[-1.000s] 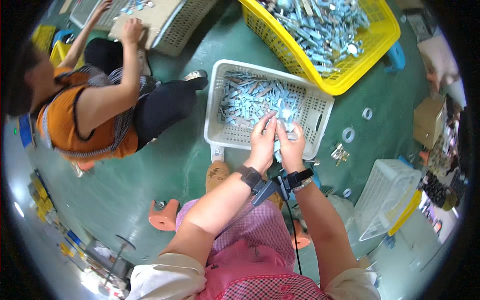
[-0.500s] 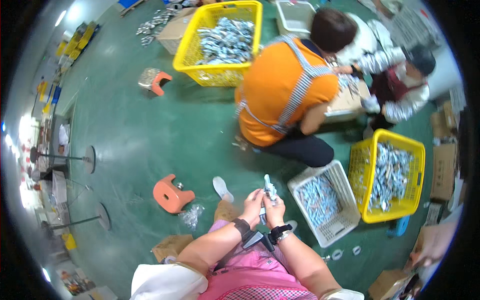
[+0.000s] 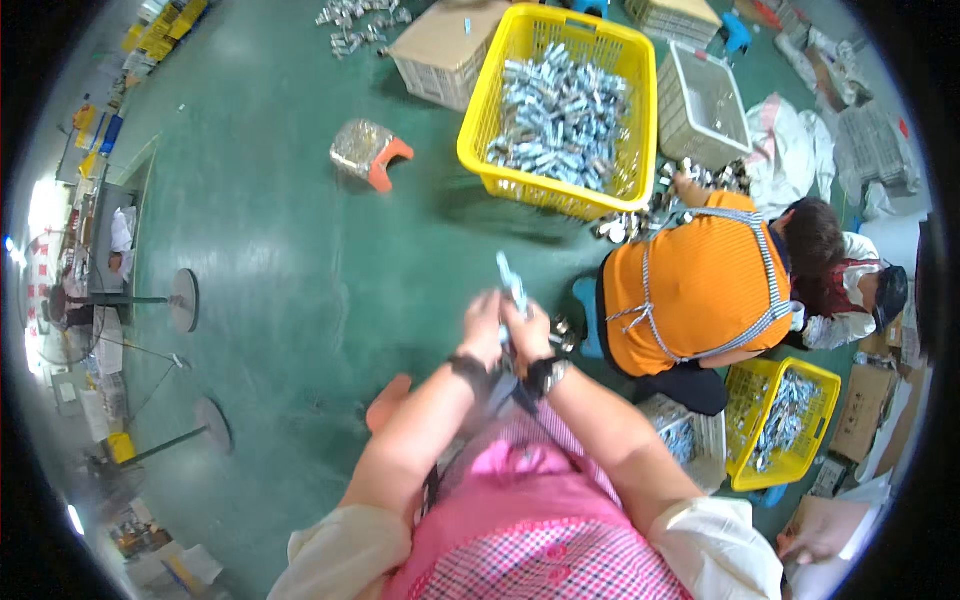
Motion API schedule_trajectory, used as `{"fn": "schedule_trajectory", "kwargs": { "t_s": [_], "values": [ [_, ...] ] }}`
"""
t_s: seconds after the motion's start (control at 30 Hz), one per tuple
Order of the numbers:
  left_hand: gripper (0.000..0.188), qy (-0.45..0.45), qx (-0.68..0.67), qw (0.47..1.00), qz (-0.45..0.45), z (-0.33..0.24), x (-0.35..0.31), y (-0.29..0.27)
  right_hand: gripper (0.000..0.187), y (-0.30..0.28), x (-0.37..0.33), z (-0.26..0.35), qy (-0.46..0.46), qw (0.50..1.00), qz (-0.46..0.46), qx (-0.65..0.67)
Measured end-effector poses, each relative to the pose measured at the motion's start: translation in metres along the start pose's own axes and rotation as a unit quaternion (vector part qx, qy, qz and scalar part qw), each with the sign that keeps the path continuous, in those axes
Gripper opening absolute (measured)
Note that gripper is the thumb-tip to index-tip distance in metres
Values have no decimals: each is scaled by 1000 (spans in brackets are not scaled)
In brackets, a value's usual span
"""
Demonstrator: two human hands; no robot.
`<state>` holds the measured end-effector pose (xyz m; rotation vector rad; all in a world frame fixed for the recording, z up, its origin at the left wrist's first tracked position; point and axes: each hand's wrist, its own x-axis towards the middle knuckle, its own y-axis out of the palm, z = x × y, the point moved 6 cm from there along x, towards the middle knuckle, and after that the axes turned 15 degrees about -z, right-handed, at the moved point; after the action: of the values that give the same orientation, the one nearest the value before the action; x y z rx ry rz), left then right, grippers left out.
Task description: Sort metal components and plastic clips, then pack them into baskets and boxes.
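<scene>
Close together in front of my body are my left hand [image 3: 482, 328] and my right hand [image 3: 530, 332], fingers closed round a bunch of small light-blue and silver metal pieces [image 3: 510, 277]. One end of the bunch sticks out beyond my fingertips; the rest is hidden by my hands, and motion blurs it. Past my hands stands a large yellow basket [image 3: 470, 150] heaped with similar light-blue pieces [image 3: 560, 120]. Beside my right hand, a few shiny metal parts [image 3: 563, 335] lie on the floor.
Right of me, a person in orange [image 3: 690, 280] sits low; another person in a dark cap [image 3: 888, 298] is beyond. A grey crate [image 3: 712, 440] and smaller yellow basket [image 3: 815, 440] stand lower right. Orange stools [image 3: 388, 400] [image 3: 388, 165], a carton [image 3: 440, 60] and a white crate [image 3: 700, 110] are around.
My view has shifted forward and left, bringing the large yellow basket nearer. My hands have stretched forward, still holding the pieces. The person in orange now reaches toward metal parts beside that basket.
</scene>
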<state>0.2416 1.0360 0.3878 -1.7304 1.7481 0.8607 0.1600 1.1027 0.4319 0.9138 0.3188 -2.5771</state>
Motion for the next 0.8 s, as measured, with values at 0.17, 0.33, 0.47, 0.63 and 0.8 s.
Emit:
{"fn": "schedule_trajectory", "kwargs": {
  "t_s": [0.17,0.33,0.47,0.63,0.8],
  "values": [
    [31,-5,20,999,-38,-121,113,69,39,127,128,39,7,1000,-13,-9],
    [30,-5,1,1000,-22,-243,239,159,35,255,243,141,24,998,4,56],
    [27,11,1,1000,-14,-339,339,231,34,349,327,230,11,998,9,53],
    [28,-1,39,999,34,-440,487,357,30,461,492,301,-37,991,-42,125],
    [33,-7,133,990,56,-503,659,444,33,562,636,350,5,979,-99,176]
  ]
}}
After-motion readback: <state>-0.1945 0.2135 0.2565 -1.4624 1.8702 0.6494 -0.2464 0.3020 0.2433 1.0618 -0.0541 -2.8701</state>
